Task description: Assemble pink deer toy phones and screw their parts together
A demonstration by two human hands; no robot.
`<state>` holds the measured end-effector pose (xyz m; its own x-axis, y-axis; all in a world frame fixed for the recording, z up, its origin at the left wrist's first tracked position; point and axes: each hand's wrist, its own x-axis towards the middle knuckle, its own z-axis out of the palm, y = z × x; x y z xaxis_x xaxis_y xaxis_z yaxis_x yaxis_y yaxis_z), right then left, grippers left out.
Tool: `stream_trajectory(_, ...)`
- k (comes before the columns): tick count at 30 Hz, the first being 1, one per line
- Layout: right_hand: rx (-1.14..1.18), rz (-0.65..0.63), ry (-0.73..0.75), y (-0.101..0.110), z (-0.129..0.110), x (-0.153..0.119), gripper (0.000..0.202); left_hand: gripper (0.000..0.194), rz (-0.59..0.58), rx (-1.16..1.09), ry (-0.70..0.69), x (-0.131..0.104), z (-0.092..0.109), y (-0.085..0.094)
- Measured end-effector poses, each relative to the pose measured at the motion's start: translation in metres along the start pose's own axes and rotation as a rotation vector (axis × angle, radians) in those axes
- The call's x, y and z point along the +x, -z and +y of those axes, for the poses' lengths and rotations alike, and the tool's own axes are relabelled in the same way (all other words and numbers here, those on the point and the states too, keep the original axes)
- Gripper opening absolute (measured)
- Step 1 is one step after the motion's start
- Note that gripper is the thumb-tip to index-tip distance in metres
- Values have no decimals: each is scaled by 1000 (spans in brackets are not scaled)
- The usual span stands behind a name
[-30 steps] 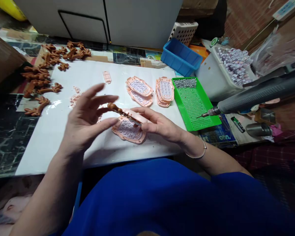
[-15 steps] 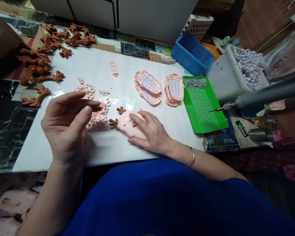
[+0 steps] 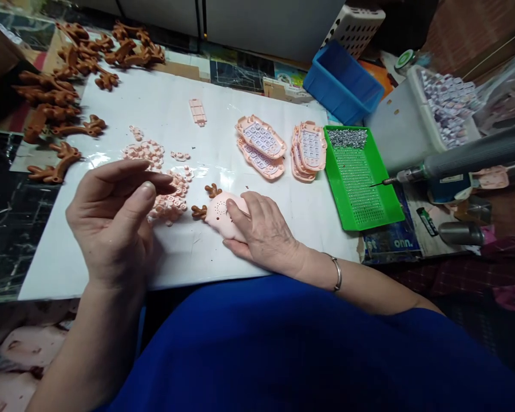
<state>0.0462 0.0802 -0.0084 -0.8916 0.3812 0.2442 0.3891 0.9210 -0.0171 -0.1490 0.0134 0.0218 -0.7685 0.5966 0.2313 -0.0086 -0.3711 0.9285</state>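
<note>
My right hand (image 3: 268, 234) lies over a pale pink plastic shell (image 3: 218, 213) on the white sheet, its thumb and fingers gripping the shell's sides. Two brown antlers stick out from the shell's left end, and small speaker-like holes dot its face. My left hand (image 3: 111, 212) is raised to the left of the shell, fingers loosely curved and thumb apart from them, with nothing visible between them. Behind and beside it lie many small pink button-like pieces (image 3: 175, 197).
Brown antler parts (image 3: 64, 91) are heaped at the far left. Pink keypad halves (image 3: 261, 146) lie stacked mid-table. A green tray (image 3: 356, 189) holds screws, with a power screwdriver (image 3: 446, 163) hanging over its right edge. Behind stand a blue bin (image 3: 345, 86) and a white tub (image 3: 399, 123).
The whole view has shifted slightly. My right hand stays on the pink shell, and my left hand keeps nearly the same raised pose.
</note>
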Motion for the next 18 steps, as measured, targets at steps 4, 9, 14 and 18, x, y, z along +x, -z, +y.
stream_trajectory(4, -23, -9, -19, 0, -2, 1, 61, 17, 58, 42, 43, -4, 1, -2)
stream_trajectory(9, 41, -89, -53, 5, -2, 4, 63, 22, 59, 91, 88, -19, 3, -4)
stream_trajectory(14, 65, -154, -78, 17, -4, 7, 64, 22, 74, 128, 154, -31, 0, -4)
stream_trajectory(18, 30, -143, -92, 13, -11, 7, 53, 20, 48, 167, 153, -36, -2, -3)
